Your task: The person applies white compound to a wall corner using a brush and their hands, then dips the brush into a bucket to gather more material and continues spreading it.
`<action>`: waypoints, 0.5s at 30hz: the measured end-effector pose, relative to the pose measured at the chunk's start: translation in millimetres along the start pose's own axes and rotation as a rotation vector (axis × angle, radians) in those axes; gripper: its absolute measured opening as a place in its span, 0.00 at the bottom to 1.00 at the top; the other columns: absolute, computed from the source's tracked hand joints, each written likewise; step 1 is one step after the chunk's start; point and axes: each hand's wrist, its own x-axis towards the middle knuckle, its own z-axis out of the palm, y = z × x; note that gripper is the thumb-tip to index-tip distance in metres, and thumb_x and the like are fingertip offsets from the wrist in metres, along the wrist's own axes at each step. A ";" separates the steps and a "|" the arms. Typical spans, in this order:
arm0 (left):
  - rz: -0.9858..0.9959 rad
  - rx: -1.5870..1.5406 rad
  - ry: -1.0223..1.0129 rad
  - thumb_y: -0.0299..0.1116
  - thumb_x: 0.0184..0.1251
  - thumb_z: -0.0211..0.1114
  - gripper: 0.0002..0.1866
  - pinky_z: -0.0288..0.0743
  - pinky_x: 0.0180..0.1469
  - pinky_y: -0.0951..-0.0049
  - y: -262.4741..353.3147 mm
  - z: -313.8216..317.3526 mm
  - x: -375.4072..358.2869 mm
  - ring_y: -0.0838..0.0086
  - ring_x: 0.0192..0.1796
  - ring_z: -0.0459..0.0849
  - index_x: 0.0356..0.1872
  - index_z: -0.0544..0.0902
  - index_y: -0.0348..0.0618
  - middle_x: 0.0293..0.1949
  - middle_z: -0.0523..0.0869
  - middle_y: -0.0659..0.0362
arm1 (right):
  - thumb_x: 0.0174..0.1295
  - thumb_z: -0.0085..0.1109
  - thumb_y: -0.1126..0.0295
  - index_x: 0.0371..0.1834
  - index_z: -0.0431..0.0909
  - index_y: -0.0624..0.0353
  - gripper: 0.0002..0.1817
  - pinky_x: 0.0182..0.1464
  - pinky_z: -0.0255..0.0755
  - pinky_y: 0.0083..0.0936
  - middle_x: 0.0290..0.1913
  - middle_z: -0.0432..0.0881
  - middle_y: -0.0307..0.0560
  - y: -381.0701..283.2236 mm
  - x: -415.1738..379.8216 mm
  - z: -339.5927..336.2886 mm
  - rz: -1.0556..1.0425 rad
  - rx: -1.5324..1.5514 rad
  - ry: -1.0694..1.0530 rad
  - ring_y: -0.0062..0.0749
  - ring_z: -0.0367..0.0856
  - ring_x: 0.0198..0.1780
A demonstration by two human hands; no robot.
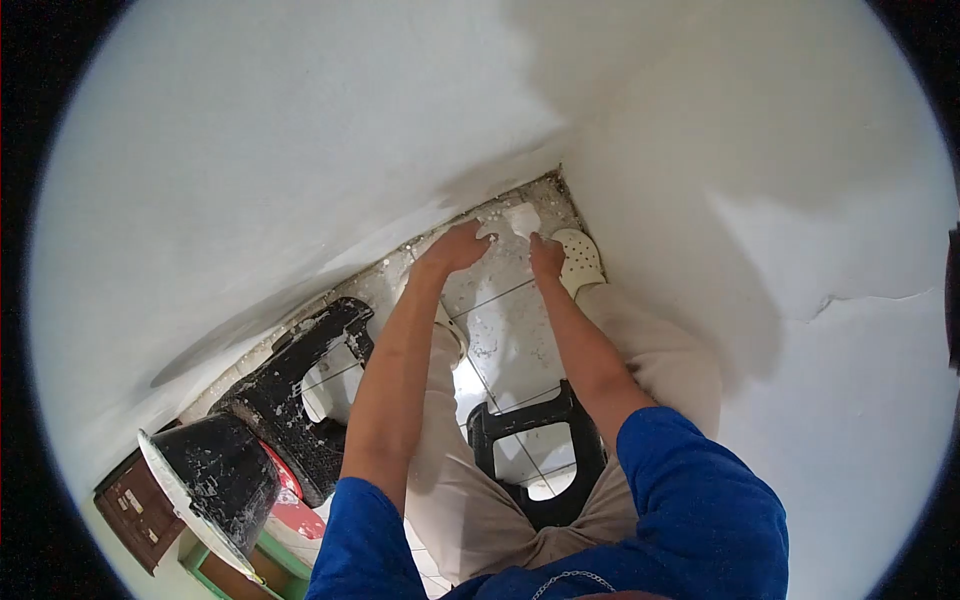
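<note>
Past the black plastic stool [588, 445] and glossy tiles [508, 335], your right hand [547, 258], the nearer, grips a flat white scraper [521, 218], long axis running forward-left from those fingers; your left hand [458, 247] curls beside the matte white wall [300, 130], can't tell if holding anything.

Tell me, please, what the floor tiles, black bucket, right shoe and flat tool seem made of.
Floor tiles: probably glazed ceramic, glossy, with bright reflections and straight joints.
Black bucket: likely plastic, smooth and dull under white smears.
Right shoe: probably moulded foam, matte, with round holes.
Flat tool: metal or plastic; its whitish look leaves it open.
</note>
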 end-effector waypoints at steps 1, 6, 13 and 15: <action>0.039 0.026 0.028 0.50 0.61 0.50 0.32 0.61 0.61 0.62 -7.2 5.7 5.0 0.52 0.59 0.68 0.58 0.66 0.32 0.56 0.70 0.40 | 0.54 0.53 0.57 0.25 0.74 0.75 0.23 0.32 0.69 0.36 0.21 0.77 0.54 2.1 1.3 -1.0 0.028 -0.003 -0.020 0.41 0.76 0.23; -0.015 0.004 0.030 0.49 0.61 0.50 0.30 0.62 0.59 0.61 -16.5 5.0 9.3 0.52 0.58 0.69 0.56 0.67 0.32 0.54 0.71 0.39 | 0.52 0.55 0.54 0.16 0.78 0.66 0.22 0.33 0.71 0.33 0.17 0.78 0.51 16.5 33.3 20.7 -0.077 -0.125 -0.001 0.39 0.79 0.24; 0.034 0.083 0.014 0.47 0.61 0.50 0.29 0.63 0.58 0.60 -23.7 11.6 21.0 0.51 0.57 0.71 0.55 0.68 0.32 0.52 0.73 0.39 | 0.54 0.52 0.55 0.24 0.77 0.72 0.24 0.40 0.70 0.40 0.29 0.80 0.61 -7.9 41.2 34.0 -0.303 -0.150 0.014 0.53 0.78 0.34; 0.005 0.070 -0.012 0.47 0.61 0.50 0.29 0.63 0.58 0.60 -24.3 13.2 18.6 0.51 0.57 0.71 0.55 0.68 0.32 0.53 0.73 0.39 | 0.55 0.51 0.56 0.21 0.76 0.71 0.23 0.40 0.70 0.40 0.28 0.80 0.61 -22.0 32.1 33.7 -0.282 -0.070 -0.006 0.52 0.78 0.33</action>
